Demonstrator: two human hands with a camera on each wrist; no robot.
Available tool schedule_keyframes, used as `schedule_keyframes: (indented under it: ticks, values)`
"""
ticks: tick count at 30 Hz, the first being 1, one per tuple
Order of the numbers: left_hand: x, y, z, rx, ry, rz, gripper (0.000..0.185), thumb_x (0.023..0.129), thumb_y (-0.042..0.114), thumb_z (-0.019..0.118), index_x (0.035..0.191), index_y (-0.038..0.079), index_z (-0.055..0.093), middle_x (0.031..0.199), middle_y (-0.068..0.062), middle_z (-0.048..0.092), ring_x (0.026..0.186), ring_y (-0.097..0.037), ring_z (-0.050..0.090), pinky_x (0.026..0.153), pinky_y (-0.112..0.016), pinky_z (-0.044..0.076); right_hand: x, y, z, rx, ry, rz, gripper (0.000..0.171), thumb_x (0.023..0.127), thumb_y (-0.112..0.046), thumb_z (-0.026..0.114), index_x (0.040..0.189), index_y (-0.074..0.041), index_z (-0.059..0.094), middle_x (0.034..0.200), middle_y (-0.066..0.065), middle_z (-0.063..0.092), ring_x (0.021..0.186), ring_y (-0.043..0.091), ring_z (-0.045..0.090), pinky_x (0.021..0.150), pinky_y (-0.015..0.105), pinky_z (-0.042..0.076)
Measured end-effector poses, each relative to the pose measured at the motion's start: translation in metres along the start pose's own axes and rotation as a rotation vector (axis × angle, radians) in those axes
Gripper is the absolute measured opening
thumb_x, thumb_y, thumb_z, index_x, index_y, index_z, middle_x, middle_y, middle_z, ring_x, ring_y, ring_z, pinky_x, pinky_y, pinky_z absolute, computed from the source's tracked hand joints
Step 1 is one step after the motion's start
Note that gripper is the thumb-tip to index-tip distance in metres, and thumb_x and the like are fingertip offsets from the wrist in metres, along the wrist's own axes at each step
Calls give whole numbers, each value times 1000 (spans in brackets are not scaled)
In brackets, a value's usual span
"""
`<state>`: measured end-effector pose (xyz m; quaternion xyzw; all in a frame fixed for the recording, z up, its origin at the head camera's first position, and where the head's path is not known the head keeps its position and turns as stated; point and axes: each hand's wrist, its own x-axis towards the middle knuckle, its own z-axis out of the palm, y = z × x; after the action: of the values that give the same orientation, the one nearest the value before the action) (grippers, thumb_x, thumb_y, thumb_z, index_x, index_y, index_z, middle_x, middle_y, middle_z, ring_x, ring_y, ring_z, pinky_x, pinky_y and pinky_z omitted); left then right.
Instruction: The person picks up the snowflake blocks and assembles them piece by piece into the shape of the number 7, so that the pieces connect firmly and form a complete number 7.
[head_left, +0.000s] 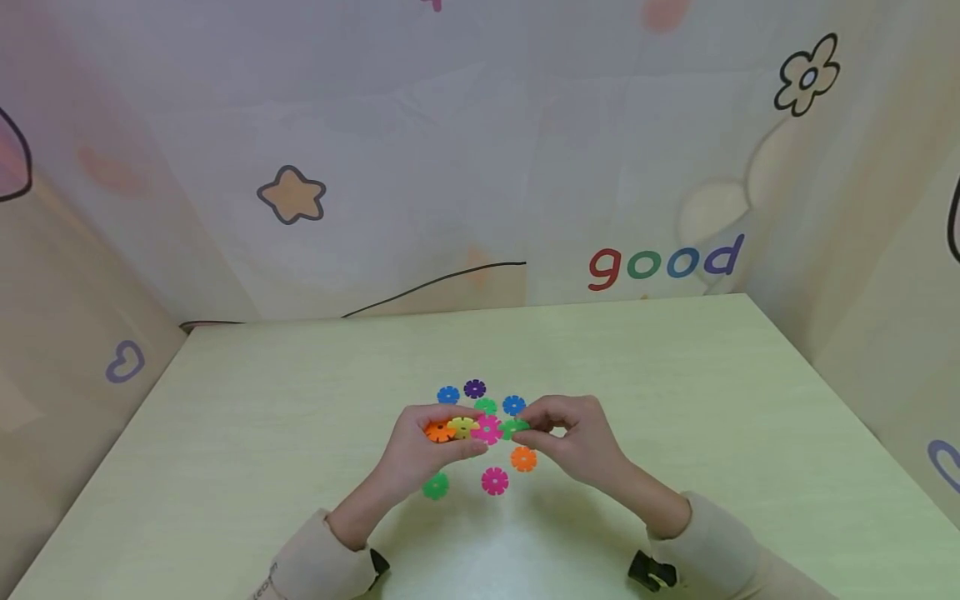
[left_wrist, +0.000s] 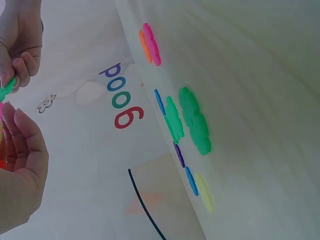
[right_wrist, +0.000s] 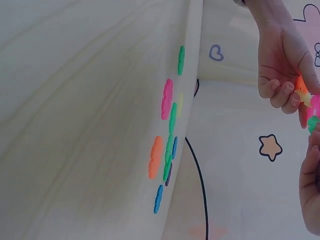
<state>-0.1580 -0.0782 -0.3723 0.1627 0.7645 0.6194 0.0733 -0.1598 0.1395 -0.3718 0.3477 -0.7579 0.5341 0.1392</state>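
Okay, both hands up over the pale table [head_left: 262, 458], middle of it. Left hand [head_left: 416, 446] grips a row of notched discs, thumb below, fingers above: orange disc [head_left: 440, 431] deep in the palm, then yellow disc [head_left: 463, 428], then pink disc [head_left: 487, 429] at the fingertips. Right hand [head_left: 585, 437] pinches a green disc [head_left: 512, 429] at the pink one's right edge; can't tell if slotted in. Loose discs lie flat around and below: two blue, a purple [head_left: 475, 388] and a green on the far side, orange [head_left: 523, 459] near right, pink [head_left: 494, 481] nearer, another green [head_left: 436, 486] near left.
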Motion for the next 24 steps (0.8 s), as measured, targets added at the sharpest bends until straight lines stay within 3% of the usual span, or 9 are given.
schedule_keyframes:
  ticks: [8, 24]
  values:
    - [-3, 3, 3, 17, 7, -22, 33, 74, 17, 77, 104, 5, 70, 94, -9, 67, 76, -18, 63, 66, -25, 53, 1, -1, 1, 43, -39, 68, 9, 72, 6, 73, 77, 0, 70, 67, 7, 66, 51, 11, 57, 48, 25, 49]
    - [-4, 3, -2, 52, -8, -15, 36, 76, 19, 76, 108, 6, 68, 105, -11, 64, 76, -18, 62, 66, -24, 52, -1, 0, -6, 12, -101, 31, 11, 76, -1, 73, 87, -2, 70, 74, 4, 67, 60, 10, 59, 54, 26, 51]
